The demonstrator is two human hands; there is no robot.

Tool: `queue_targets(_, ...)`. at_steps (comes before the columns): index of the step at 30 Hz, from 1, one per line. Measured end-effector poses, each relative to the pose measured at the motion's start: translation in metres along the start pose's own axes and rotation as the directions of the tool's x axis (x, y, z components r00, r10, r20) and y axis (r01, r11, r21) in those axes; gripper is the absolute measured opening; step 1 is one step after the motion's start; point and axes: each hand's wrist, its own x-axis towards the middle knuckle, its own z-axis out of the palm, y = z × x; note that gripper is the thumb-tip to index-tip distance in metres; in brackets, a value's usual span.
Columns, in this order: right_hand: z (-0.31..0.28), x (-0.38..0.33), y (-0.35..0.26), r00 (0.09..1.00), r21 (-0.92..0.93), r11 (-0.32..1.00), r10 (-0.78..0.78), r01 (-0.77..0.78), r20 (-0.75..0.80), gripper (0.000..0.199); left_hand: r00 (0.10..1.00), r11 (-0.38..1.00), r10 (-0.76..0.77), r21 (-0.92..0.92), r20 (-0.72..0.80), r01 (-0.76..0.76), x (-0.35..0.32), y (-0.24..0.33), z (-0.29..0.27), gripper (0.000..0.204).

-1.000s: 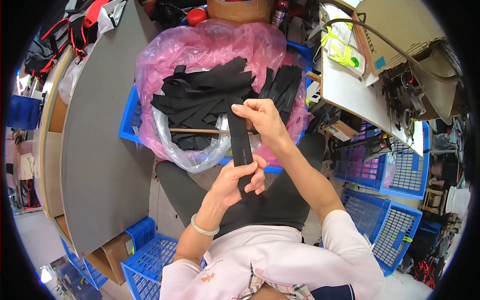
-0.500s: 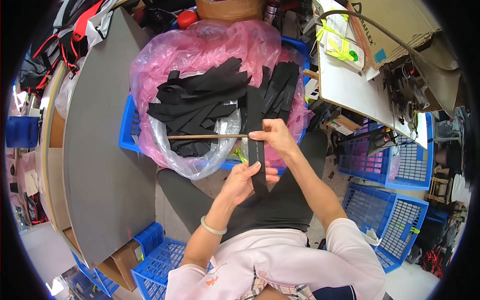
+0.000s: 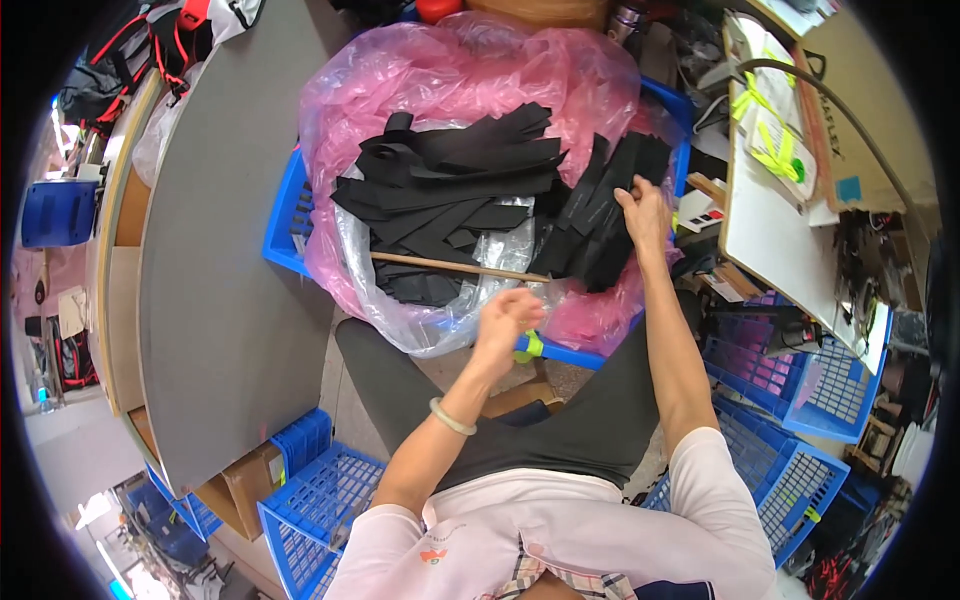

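Observation:
Several black fabric strips (image 3: 465, 165) lie in a loose heap inside a clear and pink plastic liner. A neater stack of black strips (image 3: 590, 215) rests to their right. On that stack is my right hand (image 3: 648, 215), thumb and fingers closed on a black strip at its right edge. My left hand (image 3: 508, 325) hangs over the near rim with nothing in it; its fingers are loosely bent, apart and slightly blurred. Just beyond it, a thin wooden stick (image 3: 450, 265) lies across the near part of the heap.
The pink plastic liner (image 3: 400, 80) drapes over a blue basket (image 3: 285, 220) before my knees. A grey board (image 3: 235, 250) stands at left, a white worktop (image 3: 765, 235) at right. More blue baskets (image 3: 320, 510) are beside me. A round brown container (image 3: 545, 12) stands behind.
The strip I held upright in both hands beside the stick's end is out of my left hand. My right hand has moved away and right onto the stack. The whole view has shifted.

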Motion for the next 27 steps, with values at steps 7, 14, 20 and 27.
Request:
queue_targets(7,0.041,-0.091,-0.123,0.830,0.605,0.781,-0.436,0.156,0.348,0.008,0.806,0.943,0.063,-0.229,-0.588,-0.241,0.015,0.026,-0.118,0.029)
queue_targets(14,0.084,-0.164,-0.182,0.608,0.313,0.934,-0.351,0.172,0.713,0.016,0.769,0.970,0.068,-0.138,-0.636,-0.199,0.020,0.001,-0.146,0.022)
queue_targets(20,0.080,-0.173,-0.173,0.667,0.359,0.932,-0.302,0.056,0.681,0.021,0.656,0.865,0.366,0.502,-0.661,0.023,0.048,0.009,-0.160,0.020)
queue_targets(27,0.039,-0.180,-0.162,0.568,0.444,0.638,-0.013,-0.629,0.823,0.018,0.668,0.892,0.345,0.451,-0.660,-0.014,0.032,0.008,-0.169,0.029)
